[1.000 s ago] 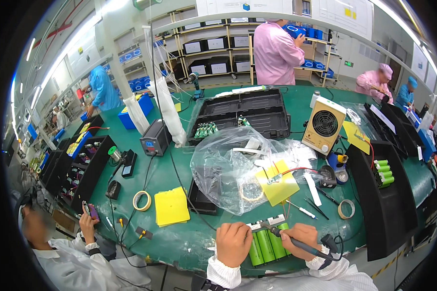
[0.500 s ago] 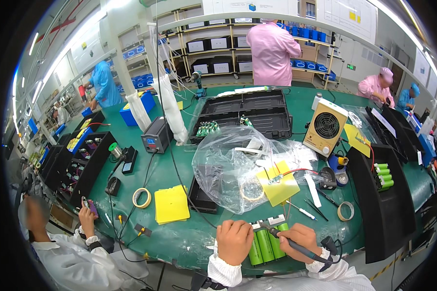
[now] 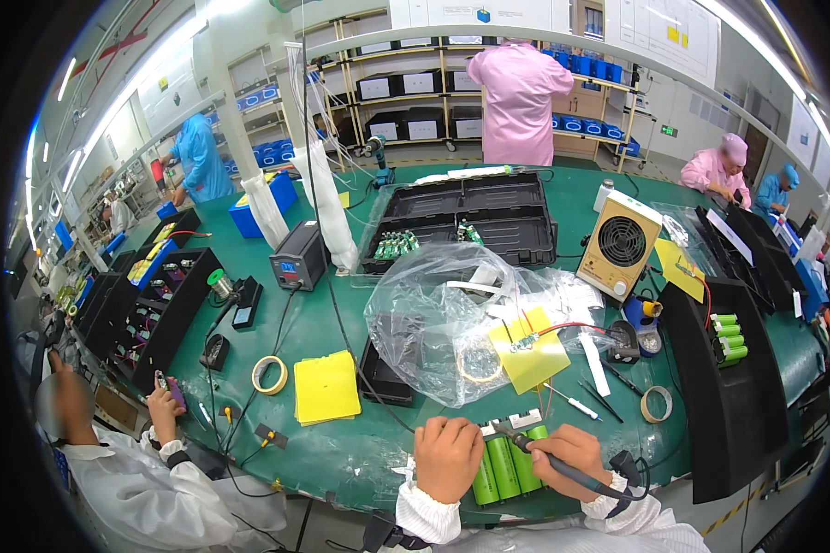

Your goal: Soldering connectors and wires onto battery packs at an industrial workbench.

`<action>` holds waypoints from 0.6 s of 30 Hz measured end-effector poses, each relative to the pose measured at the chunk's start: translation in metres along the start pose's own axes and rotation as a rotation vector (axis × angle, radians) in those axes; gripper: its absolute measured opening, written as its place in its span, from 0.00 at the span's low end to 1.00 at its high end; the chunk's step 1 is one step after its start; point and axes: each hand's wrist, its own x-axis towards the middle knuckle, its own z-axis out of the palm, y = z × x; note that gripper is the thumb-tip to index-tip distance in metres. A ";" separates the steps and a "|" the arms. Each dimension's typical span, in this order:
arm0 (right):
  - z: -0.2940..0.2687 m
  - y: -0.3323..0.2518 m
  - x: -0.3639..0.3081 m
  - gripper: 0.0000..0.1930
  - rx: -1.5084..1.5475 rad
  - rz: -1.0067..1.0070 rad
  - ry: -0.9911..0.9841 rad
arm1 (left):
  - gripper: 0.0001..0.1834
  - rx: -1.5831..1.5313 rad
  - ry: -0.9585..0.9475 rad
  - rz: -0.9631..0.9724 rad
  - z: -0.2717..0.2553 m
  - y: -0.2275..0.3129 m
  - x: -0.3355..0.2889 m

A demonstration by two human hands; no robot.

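Observation:
A pack of green cylindrical battery cells [image 3: 503,470] lies at the table's near edge, with a white-and-metal strip [image 3: 526,419] along its far end. My left hand [image 3: 447,458] is closed against the pack's left side, knuckles up; its fingertips are hidden. In my right hand [image 3: 567,459] is a soldering iron [image 3: 563,472], gripped like a pen. Its tip meets the strip near my left fingers. Beyond the pack, a yellow sheet [image 3: 546,364] bears a small circuit board [image 3: 524,344] with a red wire.
Clear plastic bag [image 3: 415,313], yellow sheets [image 3: 326,389], tape rolls [image 3: 657,403], a screwdriver [image 3: 576,403] and tweezers [image 3: 601,399] lie around the pack. A fan unit [image 3: 620,241] and a black tray [image 3: 733,396] stand to the right. At left, a co-worker's hand [image 3: 164,410] holds a small part.
My hands, the soldering iron and the battery pack hold nearly the same place. The standing person in pink at the back has shifted their arms; the view tilts very slightly.

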 end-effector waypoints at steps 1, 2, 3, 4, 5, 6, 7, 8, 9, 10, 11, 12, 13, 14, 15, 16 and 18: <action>0.000 0.001 -0.001 0.07 0.000 -0.008 -0.002 | 0.07 -0.005 -0.011 -0.003 0.000 0.000 0.000; 0.000 0.001 -0.001 0.06 -0.004 -0.007 0.003 | 0.07 0.001 -0.001 0.001 0.000 0.000 0.000; 0.001 0.002 -0.001 0.05 -0.006 0.003 0.012 | 0.07 -0.001 0.004 0.003 0.001 0.000 0.000; 0.001 0.003 -0.002 0.05 -0.008 -0.006 0.008 | 0.06 -0.009 -0.004 0.000 0.001 0.000 0.000; 0.002 0.004 -0.002 0.05 0.003 0.014 0.028 | 0.06 -0.003 0.009 0.006 0.001 0.000 0.000; 0.002 0.004 -0.003 0.04 0.014 0.034 0.047 | 0.06 -0.002 0.006 0.005 0.001 0.001 0.000; 0.002 0.005 -0.003 0.04 0.014 0.033 0.047 | 0.06 -0.005 -0.005 0.001 0.001 0.001 0.000; 0.002 0.006 -0.003 0.04 0.021 0.038 0.049 | 0.06 0.000 0.004 0.004 0.001 0.001 0.001; 0.002 0.006 -0.003 0.04 0.034 0.047 0.062 | 0.06 0.002 0.005 0.007 0.001 0.001 0.001; 0.002 0.007 -0.003 0.04 0.028 0.044 0.053 | 0.06 0.002 -0.007 0.004 0.001 0.001 0.001; 0.002 0.007 -0.003 0.04 0.031 0.053 0.054 | 0.06 0.004 0.004 0.009 0.001 0.001 0.001; 0.001 0.007 -0.003 0.04 0.040 0.060 0.064 | 0.05 0.012 0.002 0.012 0.001 0.002 0.002; 0.001 0.007 -0.003 0.04 0.035 0.061 0.055 | 0.05 0.013 -0.010 0.011 0.002 0.002 0.002; 0.002 0.007 -0.002 0.04 0.030 0.064 0.060 | 0.05 0.019 0.000 0.016 0.002 0.002 0.002; 0.002 0.006 -0.002 0.04 0.026 0.076 0.066 | 0.05 0.016 -0.001 0.013 0.002 0.002 0.002; 0.002 0.006 -0.002 0.04 0.025 0.068 0.064 | 0.06 0.008 -0.013 0.006 0.002 0.002 0.002; 0.003 0.006 -0.002 0.04 0.025 0.098 0.080 | 0.05 0.020 -0.001 0.016 0.003 0.002 0.002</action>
